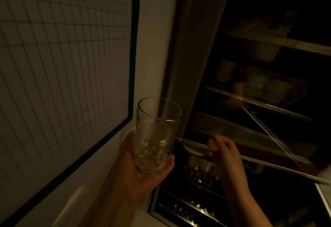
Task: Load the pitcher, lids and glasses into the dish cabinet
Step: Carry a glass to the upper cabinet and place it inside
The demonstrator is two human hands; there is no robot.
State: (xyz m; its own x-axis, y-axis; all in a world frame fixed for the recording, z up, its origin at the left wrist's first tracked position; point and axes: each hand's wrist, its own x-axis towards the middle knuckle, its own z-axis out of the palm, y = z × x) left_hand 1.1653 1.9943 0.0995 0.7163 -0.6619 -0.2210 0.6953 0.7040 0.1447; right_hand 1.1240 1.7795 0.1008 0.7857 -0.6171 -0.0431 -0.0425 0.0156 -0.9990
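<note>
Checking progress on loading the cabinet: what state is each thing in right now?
Stacked glasses: upright, held outside the cabinet.
Left hand: grips the stack's base.
Right hand: fingers curled on the glass door's edge.
Glass door: open.
Mugs: shelved inside.

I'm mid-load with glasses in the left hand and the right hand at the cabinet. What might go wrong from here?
1. The left hand holds what looks like stacked glasses from below; the top glass could tip or slip as they go in.
2. The right hand grips the glass door edge close to the stack, so the two could knock together.
3. The cabinet is dark and the shelves hold mugs, so free space is hard to judge.
</note>
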